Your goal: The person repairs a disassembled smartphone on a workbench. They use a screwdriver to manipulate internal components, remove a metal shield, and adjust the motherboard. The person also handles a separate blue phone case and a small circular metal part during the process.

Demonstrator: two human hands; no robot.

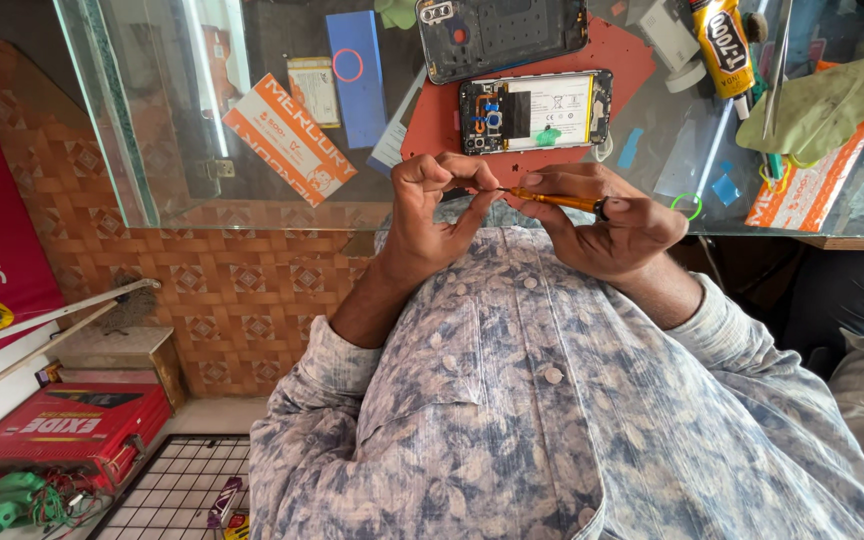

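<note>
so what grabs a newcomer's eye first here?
The two hands meeting at centre: the right hand holds an orange screwdriver, its tip at the pinched fingers of the left hand. Just beyond them, on a red mat on the glass counter, lies an opened phone.

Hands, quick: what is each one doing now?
Left hand: closed, fingertips pinched at the screwdriver tip.
Right hand: closed, holding the screwdriver.
</note>
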